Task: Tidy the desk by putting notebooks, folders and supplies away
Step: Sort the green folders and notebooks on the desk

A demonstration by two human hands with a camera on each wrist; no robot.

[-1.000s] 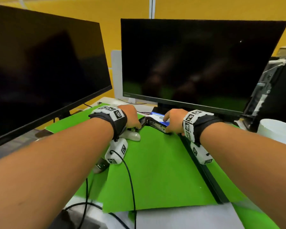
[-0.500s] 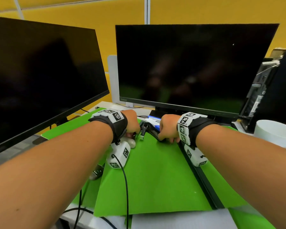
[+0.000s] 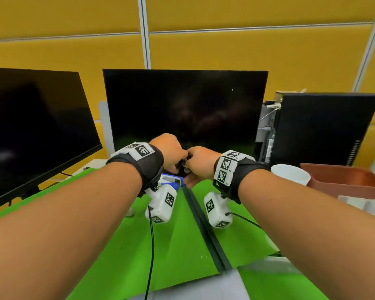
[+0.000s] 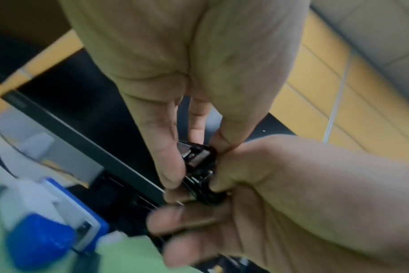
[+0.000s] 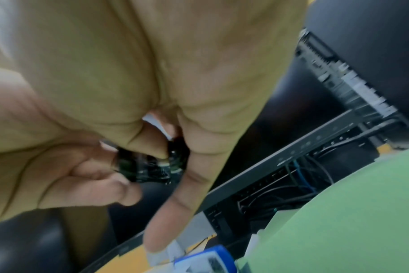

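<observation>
A small glossy black clip-like object (image 3: 184,165) (image 4: 199,166) (image 5: 149,166) with a metal part is held up in front of the middle monitor. My left hand (image 3: 176,161) (image 4: 196,162) pinches it from the left. From the right, my right hand (image 3: 192,168) (image 5: 166,162) pinches it too, and the fingers of both hands hide most of it. Below the hands a blue and white stapler (image 3: 171,180) (image 4: 58,221) (image 5: 206,262) lies on the desk. Green folders (image 3: 182,245) lie spread under my forearms, with a black spine strip (image 3: 206,230) between them.
Two dark monitors (image 3: 182,109) (image 3: 30,131) stand behind the hands, and a black computer tower (image 3: 323,131) stands at the right. A white cup (image 3: 290,174) and a brown tray (image 3: 344,180) sit at the right. Cables hang from my wrist cameras.
Both hands have lifted off the desk beside the stapler and come together higher up, pinching the black object. The stapler stays on the desk. The head view has tilted upward.
</observation>
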